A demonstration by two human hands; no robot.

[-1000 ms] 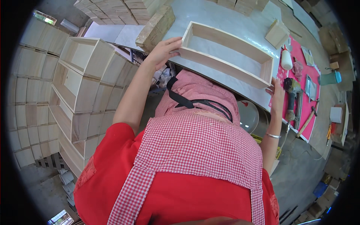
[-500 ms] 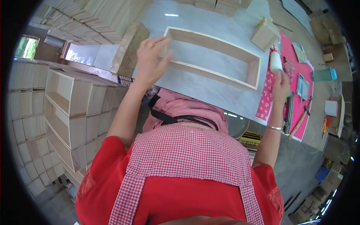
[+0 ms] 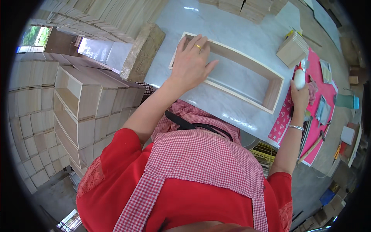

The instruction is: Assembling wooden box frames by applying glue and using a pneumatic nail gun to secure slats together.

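Head view: the left hand (image 3: 192, 62) lies flat and spread over the near left corner of an open rectangular wooden frame (image 3: 228, 69), palm down, fingers fanned across the rail and into the opening. A ring shows on one finger. Pressing there looks like a way to pin the frame so it cannot slide on the smooth pale surface (image 3: 232, 27). The frame lies flat, its long side running from the left hand toward the right, its far short end close to the edge of a pink patterned mat (image 3: 328, 77).

The right hand (image 3: 299, 94) is closed around a small white bottle (image 3: 300, 78), held upright just beside the frame's right end, over the mat's edge; a bracelet circles that wrist. Holding it upright and close keeps it ready near the joint, I judge.

On the mat lie several hand tools (image 3: 315, 135), too small to tell apart. A small stack of thin wooden boards (image 3: 292, 48) sits beyond the bottle. To the left, finished wooden boxes (image 3: 73, 100) are piled in rows beside the surface, and more stacked boards (image 3: 247, 7) line its far side. A teal cup (image 3: 346, 101) stands past the mat.
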